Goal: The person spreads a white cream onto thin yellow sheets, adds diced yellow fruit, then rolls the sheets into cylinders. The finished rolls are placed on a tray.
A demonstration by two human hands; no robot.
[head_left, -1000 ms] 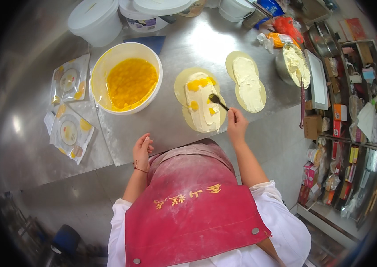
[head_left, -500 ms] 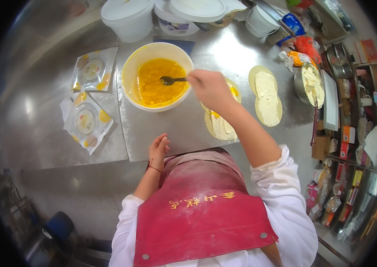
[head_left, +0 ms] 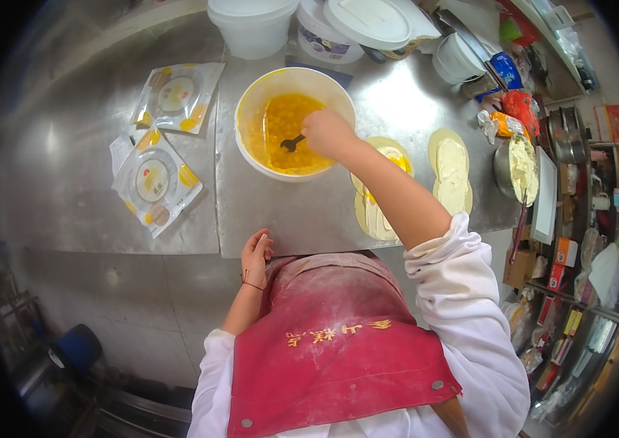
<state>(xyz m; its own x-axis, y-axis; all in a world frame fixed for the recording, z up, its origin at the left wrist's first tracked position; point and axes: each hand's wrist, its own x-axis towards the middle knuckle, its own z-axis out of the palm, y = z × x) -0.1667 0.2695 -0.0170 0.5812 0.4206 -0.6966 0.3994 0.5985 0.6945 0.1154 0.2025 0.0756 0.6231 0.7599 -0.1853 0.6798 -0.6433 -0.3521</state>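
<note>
My right hand (head_left: 330, 136) is closed on the handle of a small black fork (head_left: 293, 143), reaching over a white bowl (head_left: 250, 144). The fork's head is at the chunky yellow-orange filling (head_left: 285, 115) inside. Beneath my right forearm lies a pale oval sheet (head_left: 377, 217) spread with white cream, with some yellow filling on it; the forearm hides part of it. Another cream-covered sheet (head_left: 450, 168) lies to its right. My left hand (head_left: 256, 252) hangs at the table's front edge, fingers loosely bent and apart, with nothing in it.
Two clear printed packets (head_left: 171, 95) lie on the steel table (head_left: 105, 146) at left. White tubs (head_left: 251, 33) and lids stand along the back. At right are a metal bowl of cream (head_left: 522, 171) with a dark-handled tool, and crowded shelves (head_left: 579, 277).
My right hand has moved left over the bowl, and the fork sits further inside, its head turned toward me. The whole view has shifted slightly. My left hand stays by the table edge.
</note>
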